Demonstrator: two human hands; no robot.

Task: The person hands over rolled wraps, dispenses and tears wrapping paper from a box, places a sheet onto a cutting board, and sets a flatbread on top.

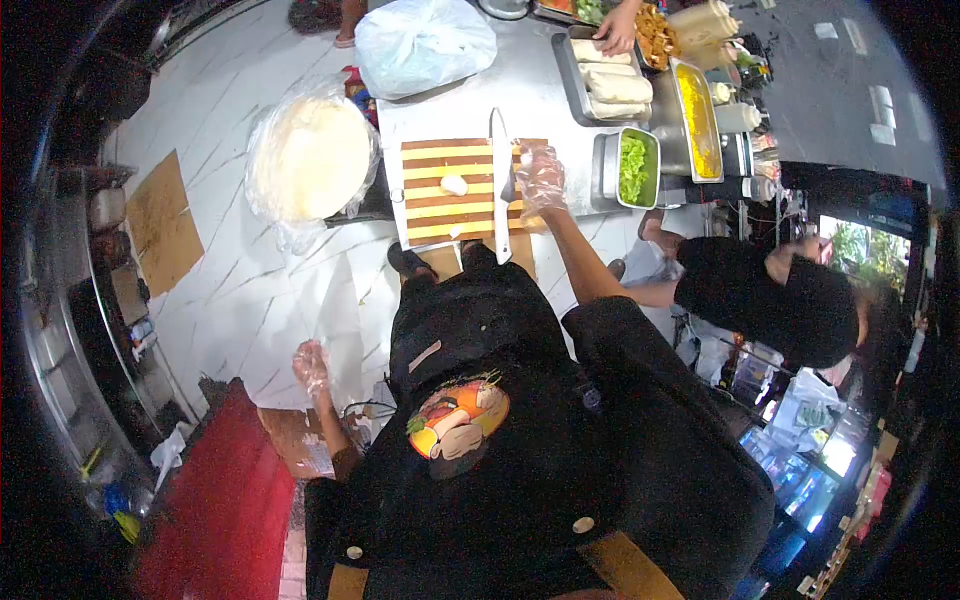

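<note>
My right hand (541,180), in a clear plastic glove, rests at the right edge of a striped wooden cutting board (425,216), beside a long knife (501,190). Its fingers are bent, and whether they grip anything is unclear. The knife lies across the board with its white end toward me. A small white piece (454,185) sits on the board's middle. My left hand (311,366), also gloved, hangs low at my left side, away from the table, with its fingers loosely curled; what they hold, if anything, cannot be made out.
Flatbreads in plastic (310,158) sit left of the board, a plastic bag (425,45) behind it. Trays of rolls (615,88), lettuce (634,168) and yellow food (697,120) stand right. Another person's hand (619,28) touches the rolls. A person in black (765,290) is at right.
</note>
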